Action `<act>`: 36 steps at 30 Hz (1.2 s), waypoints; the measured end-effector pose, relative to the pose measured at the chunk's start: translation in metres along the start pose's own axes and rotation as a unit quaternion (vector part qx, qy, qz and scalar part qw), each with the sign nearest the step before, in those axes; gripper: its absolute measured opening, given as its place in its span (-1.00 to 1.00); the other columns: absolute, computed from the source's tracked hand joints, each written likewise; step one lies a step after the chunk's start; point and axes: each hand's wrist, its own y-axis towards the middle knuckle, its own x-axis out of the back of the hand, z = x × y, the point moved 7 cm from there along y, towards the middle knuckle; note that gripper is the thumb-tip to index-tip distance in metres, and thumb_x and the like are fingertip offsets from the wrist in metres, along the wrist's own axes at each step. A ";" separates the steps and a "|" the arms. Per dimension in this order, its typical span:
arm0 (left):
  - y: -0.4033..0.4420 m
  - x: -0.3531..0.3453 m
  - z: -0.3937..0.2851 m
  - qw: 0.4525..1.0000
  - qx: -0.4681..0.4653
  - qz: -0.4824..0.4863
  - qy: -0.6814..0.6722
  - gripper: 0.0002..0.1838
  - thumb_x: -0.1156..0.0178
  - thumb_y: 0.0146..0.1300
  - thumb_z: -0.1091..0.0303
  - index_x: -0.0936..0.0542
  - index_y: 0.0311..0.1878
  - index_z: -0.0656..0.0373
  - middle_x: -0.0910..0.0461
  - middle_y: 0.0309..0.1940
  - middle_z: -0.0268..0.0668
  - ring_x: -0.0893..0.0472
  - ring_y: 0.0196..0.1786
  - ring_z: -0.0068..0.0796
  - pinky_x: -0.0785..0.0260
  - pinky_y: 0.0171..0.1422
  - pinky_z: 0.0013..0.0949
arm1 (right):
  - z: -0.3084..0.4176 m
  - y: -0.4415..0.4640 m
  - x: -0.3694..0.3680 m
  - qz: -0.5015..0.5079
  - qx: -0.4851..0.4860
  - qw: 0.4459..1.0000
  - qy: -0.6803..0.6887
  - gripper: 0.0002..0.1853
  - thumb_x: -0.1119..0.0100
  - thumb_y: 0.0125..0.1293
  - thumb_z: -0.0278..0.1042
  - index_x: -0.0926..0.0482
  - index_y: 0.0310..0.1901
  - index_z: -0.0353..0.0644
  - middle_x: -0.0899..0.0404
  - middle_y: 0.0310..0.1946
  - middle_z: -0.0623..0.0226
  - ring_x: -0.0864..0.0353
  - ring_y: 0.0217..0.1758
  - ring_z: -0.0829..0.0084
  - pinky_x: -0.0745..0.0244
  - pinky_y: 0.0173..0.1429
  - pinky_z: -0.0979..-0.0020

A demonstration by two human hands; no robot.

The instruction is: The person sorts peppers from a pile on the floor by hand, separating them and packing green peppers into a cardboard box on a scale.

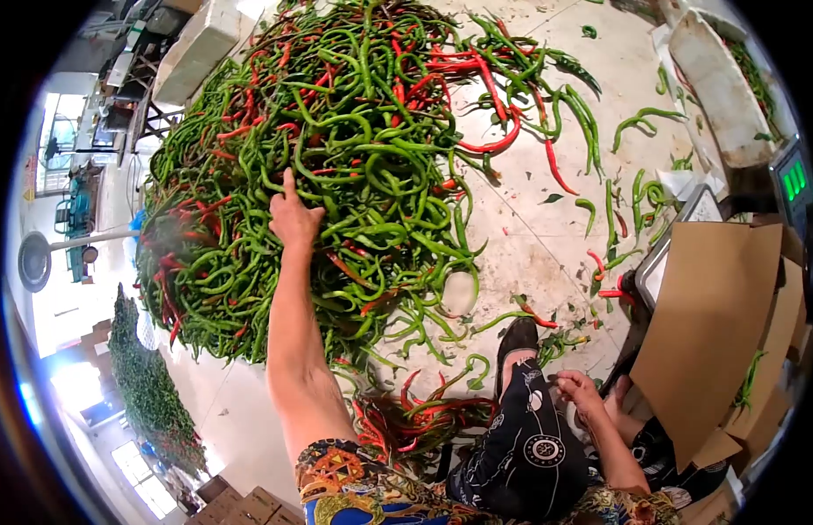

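Observation:
A large heap of green and red chili peppers [371,175] lies on the floor. Over its middle my left hand [295,216] reaches out, index finger stretched onto the peppers and thumb spread to the side; nothing shows in its grip. My right hand [581,394] is near my knee, its fingers curled together, and whatever they may hold is too small to make out. A smaller bunch of mostly red peppers [415,422] lies close to my legs, between my two arms.
Loose peppers [586,131] lie scattered right of the heap. An open cardboard box [708,306] stands at the right beside a scale with a lit green display [793,179]. White foam boxes [717,87] are at the upper right. Another green heap [148,385] is at the lower left.

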 end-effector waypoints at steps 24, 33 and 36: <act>-0.063 0.004 -0.092 0.965 -0.255 -0.043 0.049 -0.12 -0.43 -0.14 0.45 -0.34 0.36 -0.09 -0.55 -0.07 -0.23 -0.53 0.04 -0.08 -0.46 -0.04 -0.08 | 0.147 0.035 -0.064 -0.149 0.447 0.730 -0.495 -0.42 -0.36 -0.06 -0.52 -0.48 0.10 -0.22 -0.43 0.06 0.12 -0.36 0.16 0.09 -0.31 0.10 0.08; -0.084 -0.020 -0.140 0.940 -0.330 0.046 0.077 -0.30 -0.28 -0.05 0.47 -0.37 0.25 -0.10 -0.53 -0.18 -0.23 -0.60 -0.09 -0.16 -0.39 -0.15 -0.05 | 0.082 0.064 -0.052 -0.086 0.364 0.727 -0.576 -0.77 -0.15 0.01 -0.54 -0.53 -0.23 -0.18 -0.54 -0.30 0.10 -0.54 -0.15 0.01 -0.41 -0.07 0.04; -0.134 -0.016 -0.181 0.918 -0.385 0.030 0.088 -0.34 -0.26 -0.07 0.50 -0.41 0.20 -0.07 -0.48 -0.26 -0.23 -0.58 -0.15 -0.15 -0.43 -0.22 -0.02 | 0.042 0.048 -0.030 -0.058 0.269 0.720 -0.638 -0.83 -0.13 0.04 -0.51 -0.59 -0.28 -0.17 -0.58 -0.30 0.09 -0.58 -0.16 0.03 -0.45 -0.06 0.06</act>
